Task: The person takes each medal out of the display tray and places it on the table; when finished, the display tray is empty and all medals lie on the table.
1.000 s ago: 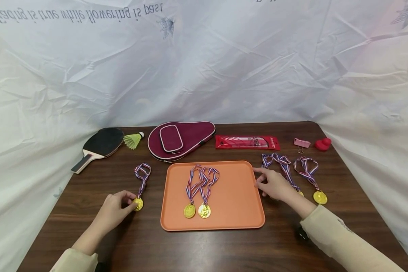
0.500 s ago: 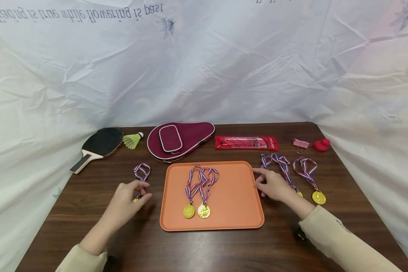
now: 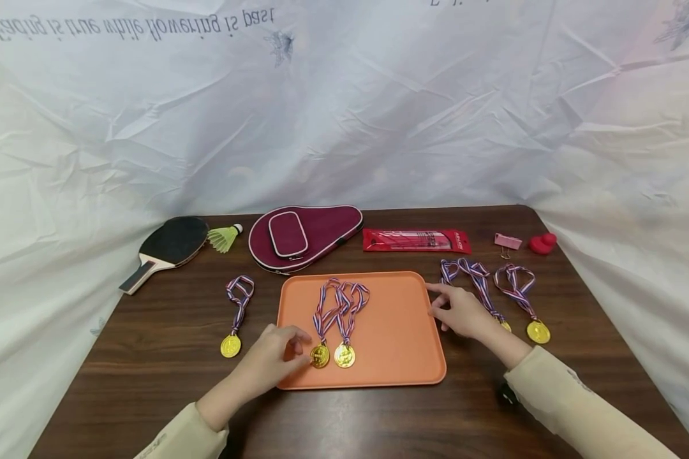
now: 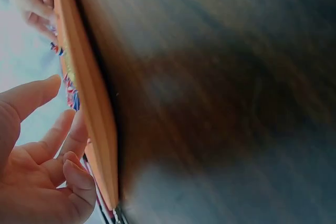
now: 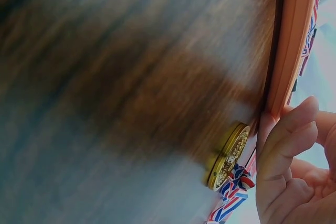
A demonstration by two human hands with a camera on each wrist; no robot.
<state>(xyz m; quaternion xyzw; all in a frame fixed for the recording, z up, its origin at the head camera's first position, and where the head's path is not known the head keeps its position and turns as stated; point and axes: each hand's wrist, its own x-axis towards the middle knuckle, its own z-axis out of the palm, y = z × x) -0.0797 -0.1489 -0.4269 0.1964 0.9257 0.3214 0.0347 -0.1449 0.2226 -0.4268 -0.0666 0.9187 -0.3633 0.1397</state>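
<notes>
A strip of tabletop (image 3: 356, 421) runs along the near edge of an orange tray (image 3: 402, 338), leaving room in front for the forearms. The left hand (image 3: 271, 359) is over the tray's near left corner, thumb and fingers apart with nothing between them; its fingertips are just beside the left tray medal (image 3: 319, 356), and whether they touch it cannot be told. The right tray medal (image 3: 345, 356) lies next to it, and the striped ribbons of both run away across the tray and overlap. The right hand (image 3: 464, 312) rests fingers against the right rim, apparently steadying it rather than carrying anything. The work seems partway along: two medals lie within the rim, while three lie outside, one loose medal (image 3: 230, 346) left of the tray, a partly covered medal (image 3: 506, 326) behind the right forearm and an outer medal (image 3: 538, 331) farther right. Within the rim, the broadest open room is right of the medals; a narrower band lies to their left. Beyond the far rim, the maroon case (image 3: 333, 229) sits close to the edge, so movement looks tighter there, with the red packet (image 3: 416, 240) near it.
</notes>
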